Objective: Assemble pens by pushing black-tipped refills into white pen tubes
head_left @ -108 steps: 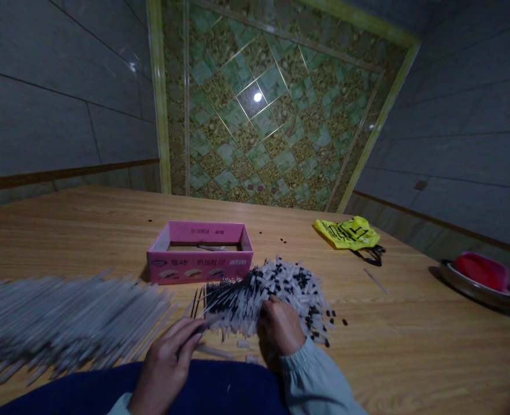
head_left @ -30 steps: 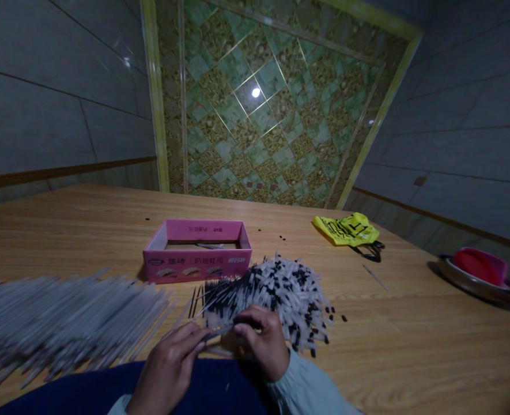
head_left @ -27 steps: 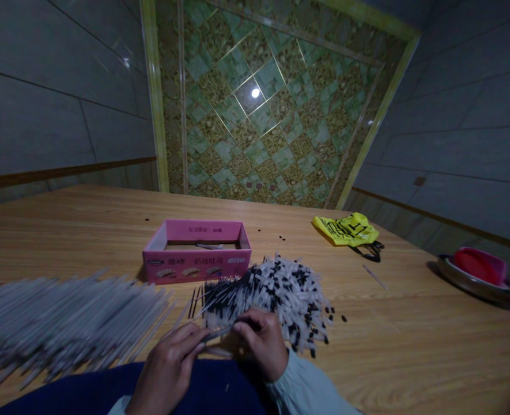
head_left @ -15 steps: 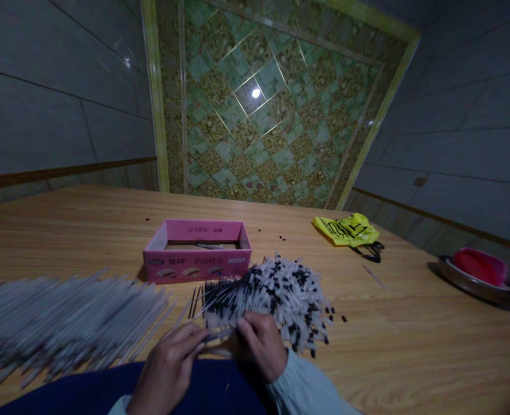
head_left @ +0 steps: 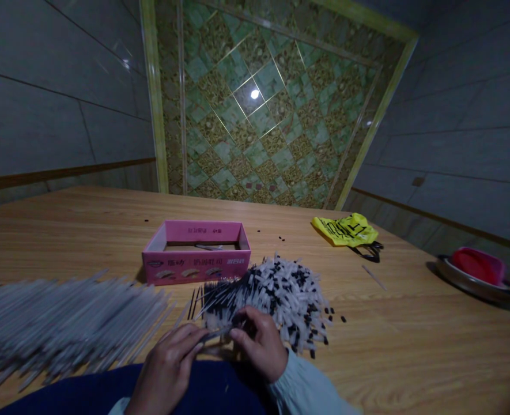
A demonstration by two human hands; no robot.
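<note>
My left hand [head_left: 168,360] is closed, its thumb and forefinger pinching a thin greyish tube-like stick [head_left: 214,334] that points to the right. At the stick's other end my right hand [head_left: 261,346] has its thumb and fingertips curled together; whether it grips the stick or a small part there is too blurred to tell. Just beyond the hands lies a heap of short whitish and black pieces [head_left: 291,294], with dark thin rods [head_left: 215,293] along its left side. A broad pile of long, pale, translucent sticks [head_left: 68,317] spreads to my left.
Behind the heap stands an open pink box [head_left: 198,271] with a few thin sticks inside. A yellow bag [head_left: 347,229] with black print lies at the back right, near a single loose stick [head_left: 373,277]. At the far right a metal pan [head_left: 466,280] holds a red container [head_left: 477,265].
My right hand's fingers have bent and lifted slightly at the end of the stick, leaving a gap above the thumb. The left hand has barely moved.
</note>
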